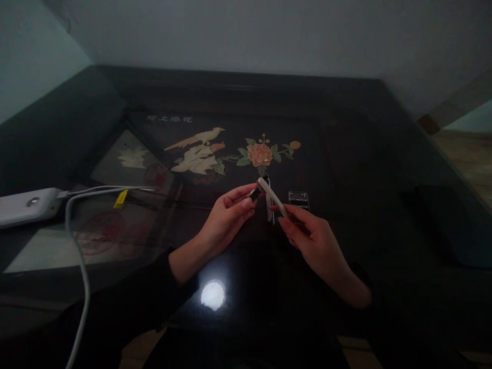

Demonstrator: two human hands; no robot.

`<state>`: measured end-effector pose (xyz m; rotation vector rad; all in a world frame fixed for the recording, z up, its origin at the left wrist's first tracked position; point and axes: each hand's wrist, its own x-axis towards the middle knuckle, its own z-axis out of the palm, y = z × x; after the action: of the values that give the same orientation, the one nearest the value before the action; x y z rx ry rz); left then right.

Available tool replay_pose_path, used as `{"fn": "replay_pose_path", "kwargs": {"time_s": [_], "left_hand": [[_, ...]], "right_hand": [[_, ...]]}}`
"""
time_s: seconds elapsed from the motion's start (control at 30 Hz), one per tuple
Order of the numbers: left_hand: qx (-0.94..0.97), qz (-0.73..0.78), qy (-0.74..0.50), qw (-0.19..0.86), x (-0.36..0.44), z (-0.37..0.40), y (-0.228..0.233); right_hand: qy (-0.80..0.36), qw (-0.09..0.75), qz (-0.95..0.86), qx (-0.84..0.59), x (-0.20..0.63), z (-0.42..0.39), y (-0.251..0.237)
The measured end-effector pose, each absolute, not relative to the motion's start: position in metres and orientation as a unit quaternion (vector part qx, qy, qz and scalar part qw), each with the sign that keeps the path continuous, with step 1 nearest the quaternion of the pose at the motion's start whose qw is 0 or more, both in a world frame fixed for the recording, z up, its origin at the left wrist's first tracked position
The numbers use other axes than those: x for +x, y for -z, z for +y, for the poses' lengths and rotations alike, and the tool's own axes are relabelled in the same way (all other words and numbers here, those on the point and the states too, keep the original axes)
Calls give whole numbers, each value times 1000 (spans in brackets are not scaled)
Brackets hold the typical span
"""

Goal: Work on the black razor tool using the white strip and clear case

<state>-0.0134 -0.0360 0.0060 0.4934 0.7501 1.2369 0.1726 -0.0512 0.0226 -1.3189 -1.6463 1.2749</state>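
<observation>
Dim glossy bench with bird-and-flower inlay; left hand pinches a small dark cap, right hand grips a white strip. Pieces meet tip to tip, seemingly mid-job; clear case lies untouched beside.

A short line of pale characters stood on the table above the bird inlay, too blurred to read.

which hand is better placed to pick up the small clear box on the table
Probably the right hand: the clear box lies just beyond its fingers, though it holds a white strip. The left hand is farther away.
</observation>
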Motion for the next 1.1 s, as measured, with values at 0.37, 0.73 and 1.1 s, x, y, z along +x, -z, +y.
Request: {"fn": "replay_pose_path", "kwargs": {"time_s": [0.37,0.73,1.1], "left_hand": [[220,346,-562,719,-14,-36,-3],[225,342,-565,717,-14,-36,-4],[229,360,-565,706,-14,-35,-4]], "right_hand": [[-489,328,-630,-506,171,-51,-21],[-474,325,-640,-511,171,-52,-17],[-476,304,-650,-508,171,-54,-23]]}}
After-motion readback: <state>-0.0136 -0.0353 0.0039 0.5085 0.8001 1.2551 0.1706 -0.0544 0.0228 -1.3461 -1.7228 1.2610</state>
